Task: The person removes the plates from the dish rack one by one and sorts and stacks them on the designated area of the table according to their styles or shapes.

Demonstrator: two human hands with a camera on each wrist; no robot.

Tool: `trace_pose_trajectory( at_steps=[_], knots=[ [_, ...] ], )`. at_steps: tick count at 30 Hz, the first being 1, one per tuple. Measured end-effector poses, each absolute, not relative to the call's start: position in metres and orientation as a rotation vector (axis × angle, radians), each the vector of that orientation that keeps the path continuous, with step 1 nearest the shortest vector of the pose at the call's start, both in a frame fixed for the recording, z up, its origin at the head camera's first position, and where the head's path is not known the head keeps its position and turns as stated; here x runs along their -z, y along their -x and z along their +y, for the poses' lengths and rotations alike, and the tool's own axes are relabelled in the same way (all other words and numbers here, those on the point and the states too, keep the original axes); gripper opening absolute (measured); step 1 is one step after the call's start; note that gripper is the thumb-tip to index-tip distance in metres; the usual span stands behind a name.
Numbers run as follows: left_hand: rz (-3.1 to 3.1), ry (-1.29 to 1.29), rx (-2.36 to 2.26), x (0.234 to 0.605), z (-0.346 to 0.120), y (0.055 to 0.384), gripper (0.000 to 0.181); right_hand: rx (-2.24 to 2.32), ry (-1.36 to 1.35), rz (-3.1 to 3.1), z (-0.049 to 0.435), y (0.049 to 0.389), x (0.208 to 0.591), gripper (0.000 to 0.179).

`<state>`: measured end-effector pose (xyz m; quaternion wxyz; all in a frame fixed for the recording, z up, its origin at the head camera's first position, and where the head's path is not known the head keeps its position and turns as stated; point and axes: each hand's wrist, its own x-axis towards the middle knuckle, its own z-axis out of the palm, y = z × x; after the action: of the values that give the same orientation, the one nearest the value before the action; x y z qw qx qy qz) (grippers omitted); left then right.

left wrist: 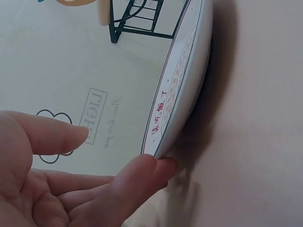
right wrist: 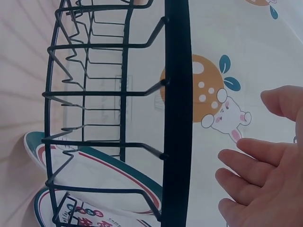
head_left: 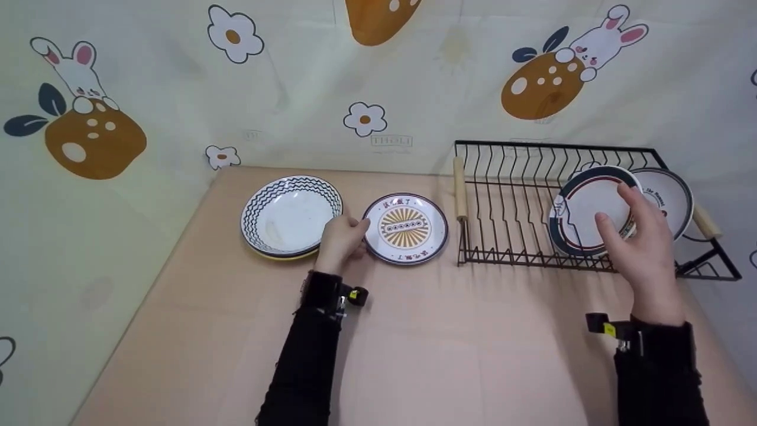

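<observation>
My left hand (head_left: 342,241) is at the left edge of a small plate (head_left: 405,229) with a yellow sunburst and red lettering. In the left wrist view its fingertips touch the plate's rim from the side, while the thumb stands apart above it. My right hand (head_left: 646,254) is held in front of the right end of a black wire dish rack (head_left: 511,257), fingers extended and thumb spread, holding nothing. A dark-green-rimmed plate (head_left: 591,204) leans in the rack, beside another white plate (head_left: 680,189). The right wrist view shows that hand (right wrist: 265,175) apart from the bars.
A white bowl (head_left: 290,216) with a black wavy border is left of my left hand; a yellow edge shows under it. The rack has wooden handles (head_left: 460,189) at its ends. A patterned wall cloth (head_left: 295,118) hangs behind the table (head_left: 414,343).
</observation>
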<state>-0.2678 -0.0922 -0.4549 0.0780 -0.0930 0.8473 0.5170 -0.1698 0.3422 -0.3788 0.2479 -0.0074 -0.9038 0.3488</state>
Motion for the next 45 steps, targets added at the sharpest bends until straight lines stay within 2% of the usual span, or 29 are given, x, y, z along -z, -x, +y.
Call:
trace_pose_trajectory(
  at_steps=[17,32,45],
  knots=[
    [2.771,0.147,-1.451,0.441,-0.101,0.259,0.045,-0.889,0.081,-2.505,0.356,0.173,0.372,0.056],
    [2.853,0.048,-1.504,0.436,-0.103,0.260,0.045,-0.844,0.145,-2.572,0.370,0.181,0.375,0.061],
    [2.857,-0.002,-1.577,0.441,-0.101,0.262,0.052,-0.892,0.272,-2.676,0.378,0.184,0.373,0.068]
  ],
)
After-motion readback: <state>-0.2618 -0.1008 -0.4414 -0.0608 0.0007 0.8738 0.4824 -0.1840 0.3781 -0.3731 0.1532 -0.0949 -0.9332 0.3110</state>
